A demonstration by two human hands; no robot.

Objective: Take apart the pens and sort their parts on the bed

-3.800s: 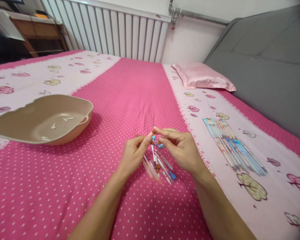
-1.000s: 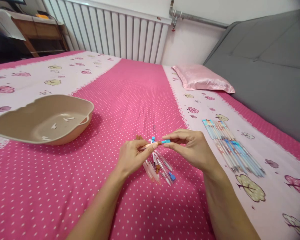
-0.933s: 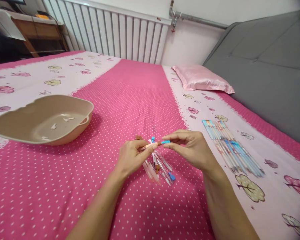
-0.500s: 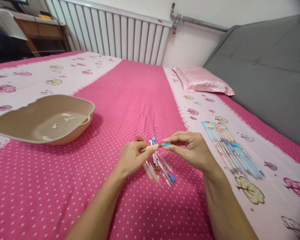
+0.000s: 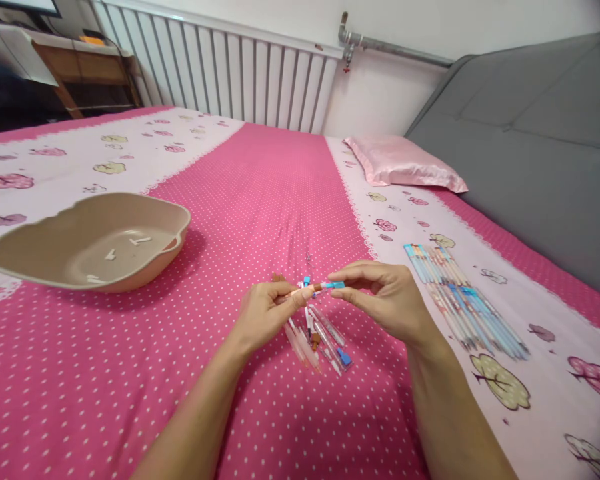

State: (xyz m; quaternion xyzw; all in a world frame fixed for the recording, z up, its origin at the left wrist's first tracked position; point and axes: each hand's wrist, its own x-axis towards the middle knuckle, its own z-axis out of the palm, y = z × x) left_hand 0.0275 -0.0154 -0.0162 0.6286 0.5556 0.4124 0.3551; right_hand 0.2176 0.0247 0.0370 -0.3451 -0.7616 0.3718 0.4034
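My left hand (image 5: 263, 315) pinches a slim pen (image 5: 318, 288) with an orange and brown section, held nearly level. My right hand (image 5: 393, 300) has thumb and forefinger closed on a light blue piece (image 5: 337, 285) at the pen's right end, probably a cap; a pale, clear stretch lies between the brown and blue parts. Below the hands, on the pink dotted sheet, is a loose heap of pen parts: clear tubes (image 5: 325, 328), thin refills (image 5: 300, 347), a blue cap (image 5: 344, 357) and brown caps (image 5: 315, 341). My fingers hide part of the pen.
A beige basin (image 5: 175, 230) with several small white pieces (image 5: 111, 255) stands on the bed at left. Finished-looking pens (image 5: 463, 297) lie in two rows at right. Farther off are a pink pillow (image 5: 405, 163), a grey headboard (image 5: 530, 127) and a white radiator (image 5: 230, 63).
The light blue piece in my right hand has shifted slightly right, and more of the pale stretch shows beside the brown section. My left hand stays nearly where it was.
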